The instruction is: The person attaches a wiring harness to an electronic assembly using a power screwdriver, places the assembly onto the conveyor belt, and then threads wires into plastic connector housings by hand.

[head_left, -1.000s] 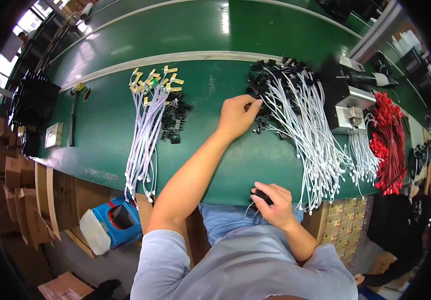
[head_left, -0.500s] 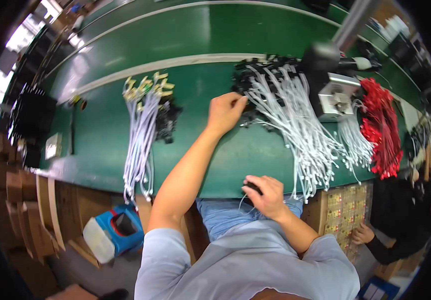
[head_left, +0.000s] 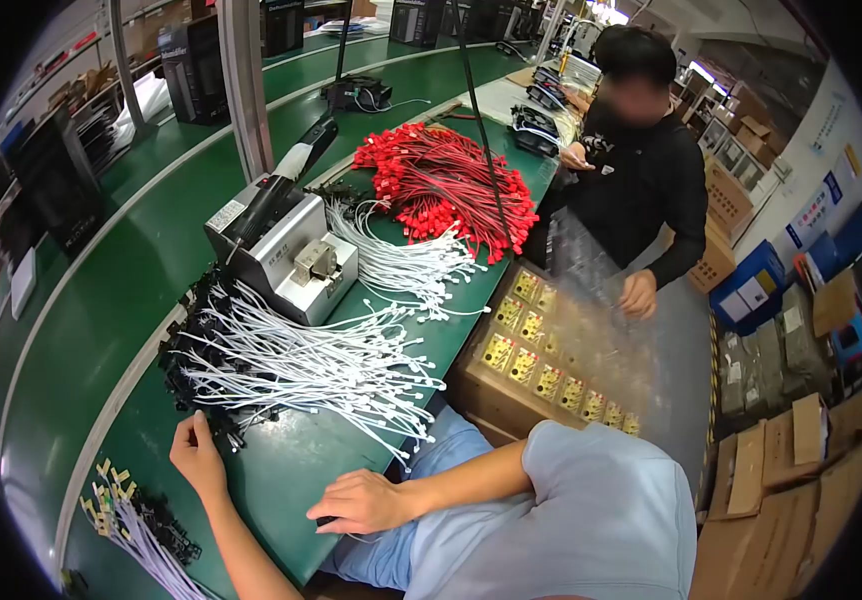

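Observation:
My left hand [head_left: 198, 458] is at the edge of a pile of black connectors [head_left: 183, 372], its fingers pinched together; whatever is between them is too small to make out. From that pile a large bundle of white cables [head_left: 321, 360] fans out with white plug ends. At the table's front edge my right hand [head_left: 363, 502] is closed on a small black connector [head_left: 326, 520], mostly hidden by the fingers. A thin white wire hangs below that hand. To the left of my left forearm lies a smaller bundle of white cables with yellowish ends [head_left: 141, 530], beside small black parts [head_left: 173, 528].
A metal boxed machine [head_left: 291, 265] stands behind the white cables. Past it lie red cables [head_left: 441, 185] and more white ones [head_left: 401, 260]. A co-worker [head_left: 641, 170] in black handles clear plastic over a carton of yellow boards [head_left: 541, 370]. A metal post [head_left: 244, 85] rises behind the machine.
The view has swung to the right, bringing the co-worker and carton into fuller sight. My left hand has shifted to the near edge of the black pile; my right hand still holds the black connector.

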`<state>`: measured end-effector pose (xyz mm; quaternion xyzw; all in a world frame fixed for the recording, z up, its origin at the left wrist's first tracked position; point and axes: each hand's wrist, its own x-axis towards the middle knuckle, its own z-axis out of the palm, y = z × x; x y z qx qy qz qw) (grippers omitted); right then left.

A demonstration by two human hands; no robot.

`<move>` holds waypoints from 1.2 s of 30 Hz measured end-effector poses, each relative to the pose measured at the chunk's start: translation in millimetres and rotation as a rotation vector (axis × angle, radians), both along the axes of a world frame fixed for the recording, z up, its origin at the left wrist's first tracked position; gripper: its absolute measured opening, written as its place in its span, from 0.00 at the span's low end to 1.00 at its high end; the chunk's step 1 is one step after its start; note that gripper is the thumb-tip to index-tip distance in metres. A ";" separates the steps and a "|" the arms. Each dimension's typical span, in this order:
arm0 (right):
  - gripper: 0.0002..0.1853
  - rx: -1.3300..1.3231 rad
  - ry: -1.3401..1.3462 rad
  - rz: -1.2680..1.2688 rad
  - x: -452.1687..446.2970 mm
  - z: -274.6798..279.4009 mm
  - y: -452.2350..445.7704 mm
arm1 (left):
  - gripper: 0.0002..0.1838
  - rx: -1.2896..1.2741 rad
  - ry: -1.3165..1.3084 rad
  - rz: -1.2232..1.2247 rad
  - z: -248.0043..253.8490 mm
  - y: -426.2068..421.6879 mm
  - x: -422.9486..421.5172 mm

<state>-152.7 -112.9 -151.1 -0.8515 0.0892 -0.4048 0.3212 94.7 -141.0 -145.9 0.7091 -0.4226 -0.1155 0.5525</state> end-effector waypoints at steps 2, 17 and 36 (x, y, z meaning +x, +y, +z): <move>0.16 -0.028 -0.009 -0.004 0.9 -0.3 0.2 | 0.13 -0.019 0.008 0.002 -4.8 -0.8 1.6; 0.20 -0.001 0.045 -0.047 -1.7 1.1 3.5 | 0.13 -0.001 0.021 0.001 1.8 0.1 -2.4; 0.23 -0.080 0.049 -0.079 -3.5 1.1 5.2 | 0.13 -0.007 0.050 -0.007 0.8 -0.5 -2.6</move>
